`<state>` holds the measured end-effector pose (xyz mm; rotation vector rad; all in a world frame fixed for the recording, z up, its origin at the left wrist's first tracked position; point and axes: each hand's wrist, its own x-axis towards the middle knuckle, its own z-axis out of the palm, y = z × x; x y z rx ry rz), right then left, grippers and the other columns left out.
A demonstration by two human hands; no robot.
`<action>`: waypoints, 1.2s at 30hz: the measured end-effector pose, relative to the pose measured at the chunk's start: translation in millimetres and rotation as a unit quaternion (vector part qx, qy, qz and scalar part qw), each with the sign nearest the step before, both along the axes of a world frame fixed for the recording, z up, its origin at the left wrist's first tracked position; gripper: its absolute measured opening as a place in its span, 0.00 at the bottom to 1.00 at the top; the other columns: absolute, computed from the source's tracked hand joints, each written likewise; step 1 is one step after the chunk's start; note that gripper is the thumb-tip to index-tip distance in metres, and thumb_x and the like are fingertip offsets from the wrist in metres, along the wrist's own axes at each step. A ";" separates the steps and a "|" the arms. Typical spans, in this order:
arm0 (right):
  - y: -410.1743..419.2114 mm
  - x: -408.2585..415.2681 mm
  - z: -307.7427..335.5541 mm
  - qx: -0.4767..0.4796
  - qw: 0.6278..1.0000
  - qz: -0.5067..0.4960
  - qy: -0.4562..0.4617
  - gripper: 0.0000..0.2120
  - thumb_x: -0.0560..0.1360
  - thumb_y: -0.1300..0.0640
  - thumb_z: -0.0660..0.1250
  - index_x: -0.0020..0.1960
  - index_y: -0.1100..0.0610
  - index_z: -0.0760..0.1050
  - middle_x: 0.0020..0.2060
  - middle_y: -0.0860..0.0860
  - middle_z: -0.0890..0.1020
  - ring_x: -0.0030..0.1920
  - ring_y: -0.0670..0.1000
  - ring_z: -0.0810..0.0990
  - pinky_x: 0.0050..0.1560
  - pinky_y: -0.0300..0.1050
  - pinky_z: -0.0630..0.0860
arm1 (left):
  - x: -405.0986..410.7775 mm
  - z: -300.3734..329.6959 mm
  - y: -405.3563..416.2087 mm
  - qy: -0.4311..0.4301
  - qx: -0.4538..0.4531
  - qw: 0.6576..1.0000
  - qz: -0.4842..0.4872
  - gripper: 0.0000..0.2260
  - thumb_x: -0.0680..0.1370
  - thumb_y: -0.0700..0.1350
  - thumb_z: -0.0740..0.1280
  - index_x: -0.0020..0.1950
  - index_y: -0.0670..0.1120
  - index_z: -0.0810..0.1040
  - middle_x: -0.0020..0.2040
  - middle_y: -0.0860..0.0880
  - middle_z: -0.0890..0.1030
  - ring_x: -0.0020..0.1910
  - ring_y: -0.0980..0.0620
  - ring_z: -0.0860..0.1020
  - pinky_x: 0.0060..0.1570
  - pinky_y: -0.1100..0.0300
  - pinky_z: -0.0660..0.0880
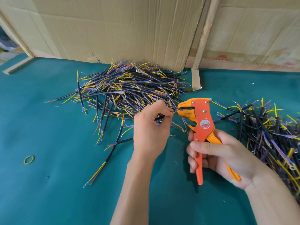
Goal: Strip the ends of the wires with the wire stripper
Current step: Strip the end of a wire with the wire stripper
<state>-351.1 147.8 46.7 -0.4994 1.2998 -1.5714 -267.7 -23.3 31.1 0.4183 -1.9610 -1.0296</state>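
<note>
My right hand [217, 157] grips the handles of an orange and yellow wire stripper [200, 121], held upright with its jaws pointing left. My left hand [150, 127] pinches a short black cable [159, 117] and holds its thin yellow end right at the stripper's jaws. A big heap of black cables with yellow, blue and brown ends [129, 88] lies behind my hands on the green table [48, 184]. A second heap of the same cables [272, 137] lies at the right.
Cardboard sheets [121, 28] and a wooden post [203, 39] stand along the back of the table. A yellow-green rubber band [29, 159] lies at the left. Loose cables [103, 164] are scattered in front of the big heap.
</note>
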 end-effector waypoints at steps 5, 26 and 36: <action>-0.3 -0.5 -0.8 0.006 1.000 0.010 0.005 0.12 0.67 0.60 0.78 0.48 0.58 0.81 0.36 0.61 0.77 0.35 0.63 0.77 0.39 0.57 0.80 | -0.2 -1.0 -0.7 -0.001 0.009 1.000 -0.001 0.08 0.72 0.29 0.72 0.38 0.40 0.78 0.39 0.53 0.83 0.40 0.58 0.79 0.44 0.64 0.75; -14.1 11.1 -3.2 0.000 0.999 -0.035 -0.003 0.14 0.69 0.57 0.76 0.37 0.56 0.70 0.28 0.53 0.65 0.21 0.52 0.64 0.24 0.43 0.67 | -0.8 -1.4 -1.6 0.017 0.077 0.997 -0.002 0.09 0.73 0.33 0.73 0.37 0.44 0.78 0.36 0.56 0.82 0.33 0.52 0.73 0.36 0.59 0.71; -3.2 0.6 -3.9 -0.032 0.999 -0.001 -0.039 0.21 0.64 0.61 0.81 0.54 0.60 0.80 0.45 0.68 0.80 0.41 0.66 0.81 0.44 0.62 0.80 | -2.0 -1.6 -0.5 0.018 0.077 0.997 0.013 0.08 0.74 0.34 0.73 0.38 0.44 0.79 0.40 0.57 0.84 0.37 0.56 0.79 0.39 0.63 0.75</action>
